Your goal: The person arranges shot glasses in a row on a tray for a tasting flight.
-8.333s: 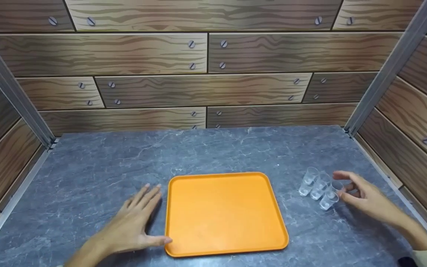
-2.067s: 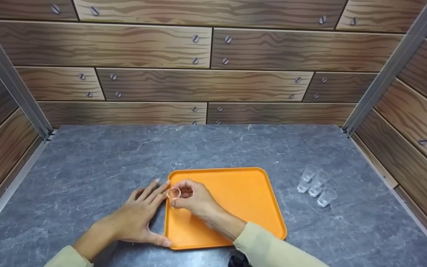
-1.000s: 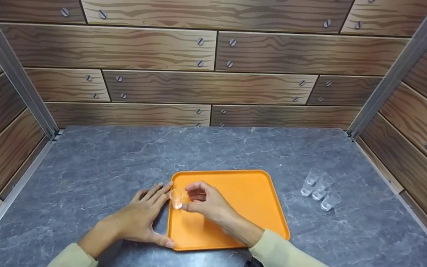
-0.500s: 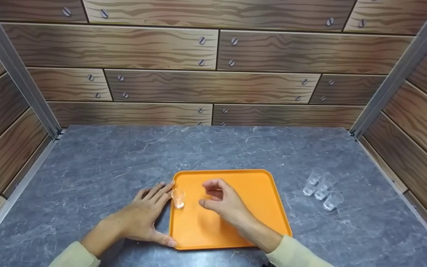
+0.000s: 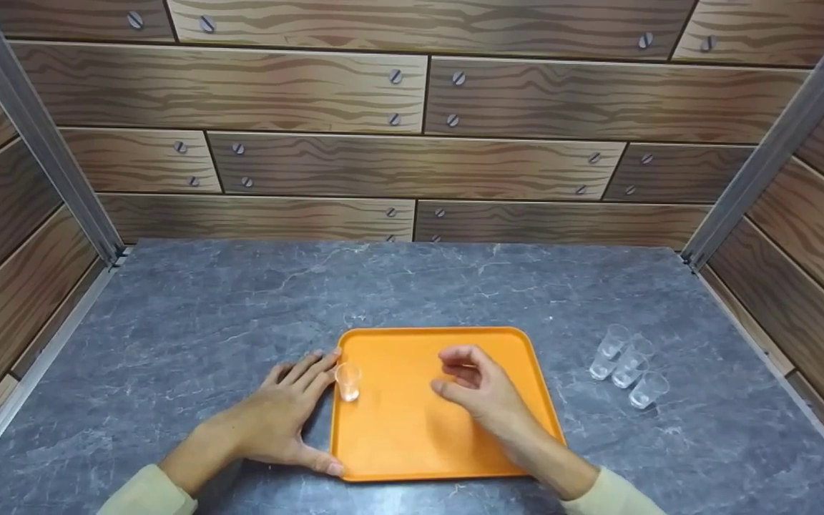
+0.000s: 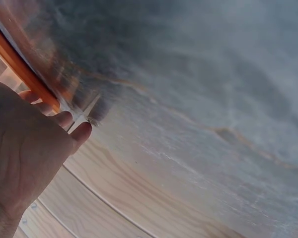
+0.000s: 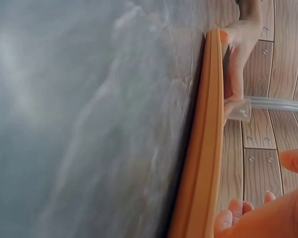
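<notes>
A small clear cup (image 5: 348, 382) stands upright on the orange tray (image 5: 412, 450), just inside its left edge. My left hand (image 5: 280, 415) lies spread on the table beside the tray, thumb and fingertips at its left rim. Over the right half of the tray is my right hand (image 5: 487, 393), fingers loosely bent and holding nothing. The right wrist view shows the cup (image 7: 240, 110) close to the left hand's fingers, and my right hand (image 7: 273, 213) apart from it. Several more clear cups (image 5: 630, 363) stand grouped on the table, right of the tray.
The grey marbled table (image 5: 240, 300) surrounds the tray. Wood-patterned panels (image 5: 326, 164) close off the back and both sides, with metal posts (image 5: 755, 143) at the corners.
My right hand took a cup from the group at right, set it at the tray's left edge and let go. It has since moved right over the tray. The left hand stays at the rim.
</notes>
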Tool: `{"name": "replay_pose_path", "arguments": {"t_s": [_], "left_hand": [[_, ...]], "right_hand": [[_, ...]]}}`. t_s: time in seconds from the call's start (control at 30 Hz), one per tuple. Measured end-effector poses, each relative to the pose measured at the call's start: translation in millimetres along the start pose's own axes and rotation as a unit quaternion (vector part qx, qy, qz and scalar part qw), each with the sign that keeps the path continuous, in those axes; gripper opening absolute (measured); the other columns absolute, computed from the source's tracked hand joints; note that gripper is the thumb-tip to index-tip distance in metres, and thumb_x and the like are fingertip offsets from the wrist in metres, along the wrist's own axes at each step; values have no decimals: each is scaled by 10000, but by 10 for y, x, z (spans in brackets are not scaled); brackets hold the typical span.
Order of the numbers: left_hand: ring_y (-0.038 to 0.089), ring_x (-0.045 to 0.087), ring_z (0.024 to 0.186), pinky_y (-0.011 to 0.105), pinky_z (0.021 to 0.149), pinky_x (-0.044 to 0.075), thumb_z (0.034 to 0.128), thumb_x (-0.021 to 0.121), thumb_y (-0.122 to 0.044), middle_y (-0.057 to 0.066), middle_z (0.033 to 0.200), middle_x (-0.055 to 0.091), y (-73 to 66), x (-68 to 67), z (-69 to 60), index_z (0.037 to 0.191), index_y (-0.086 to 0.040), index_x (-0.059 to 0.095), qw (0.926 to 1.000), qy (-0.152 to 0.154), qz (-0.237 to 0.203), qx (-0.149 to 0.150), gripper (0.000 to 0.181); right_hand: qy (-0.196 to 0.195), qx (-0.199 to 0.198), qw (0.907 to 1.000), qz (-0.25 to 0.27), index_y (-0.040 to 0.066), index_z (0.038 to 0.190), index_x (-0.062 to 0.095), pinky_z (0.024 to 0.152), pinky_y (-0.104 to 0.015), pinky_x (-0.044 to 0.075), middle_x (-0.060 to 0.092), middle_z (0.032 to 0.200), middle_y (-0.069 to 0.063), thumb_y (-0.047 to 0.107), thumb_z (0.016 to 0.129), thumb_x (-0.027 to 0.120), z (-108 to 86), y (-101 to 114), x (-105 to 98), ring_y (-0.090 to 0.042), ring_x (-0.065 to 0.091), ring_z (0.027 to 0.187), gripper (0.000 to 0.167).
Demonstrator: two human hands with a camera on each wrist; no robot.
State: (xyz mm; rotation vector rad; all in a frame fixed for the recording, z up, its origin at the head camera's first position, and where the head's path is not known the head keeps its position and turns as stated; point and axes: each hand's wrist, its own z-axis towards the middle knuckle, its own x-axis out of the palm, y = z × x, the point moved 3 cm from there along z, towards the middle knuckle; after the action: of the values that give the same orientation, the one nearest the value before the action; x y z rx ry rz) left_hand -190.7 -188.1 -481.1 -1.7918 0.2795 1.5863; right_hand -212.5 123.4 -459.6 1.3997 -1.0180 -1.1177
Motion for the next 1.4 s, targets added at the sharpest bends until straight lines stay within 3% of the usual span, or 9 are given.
{"name": "replay_pose_path", "arguments": {"t_s": [0.53,0.77,1.03,1.4], "left_hand": [[484,238,1604,745,1166,300,824,697,-896,213,1777,231,31,17,8,1676,-63,364,9998,-126,101,81,1238],[477,234,1607,741,1167,299,828,702,-888,213,1782,213,19,27,24,1684,-76,349,9999,-105,97,70,1232],[480,185,1621,761,1177,269,827,689,-899,192,1802,155,16,21,22,1713,-36,293,9999,-82,121,15,1299],[474,184,1623,766,1175,272,834,687,-894,194,1800,163,22,32,2,1706,-48,308,10000,-46,61,-6,1273]], "right_hand": [[-469,-218,9987,6,-51,1316,630,1102,-355,500,630,1358,-192,-21,948,800,-99,26,-337,-336,617,1296,406],[-759,-357,9962,-250,-59,1336,622,1044,-251,506,649,1337,-195,-21,986,776,-216,23,-598,-316,624,1275,384],[-1093,-479,9926,-240,-85,1349,599,990,-240,536,656,1297,-161,-33,1001,758,-298,133,-915,-232,655,1196,386],[-1540,-736,9849,-280,-102,1362,570,949,-215,559,715,1197,7,-45,1003,751,-440,93,-1412,-117,690,1137,406]]}}
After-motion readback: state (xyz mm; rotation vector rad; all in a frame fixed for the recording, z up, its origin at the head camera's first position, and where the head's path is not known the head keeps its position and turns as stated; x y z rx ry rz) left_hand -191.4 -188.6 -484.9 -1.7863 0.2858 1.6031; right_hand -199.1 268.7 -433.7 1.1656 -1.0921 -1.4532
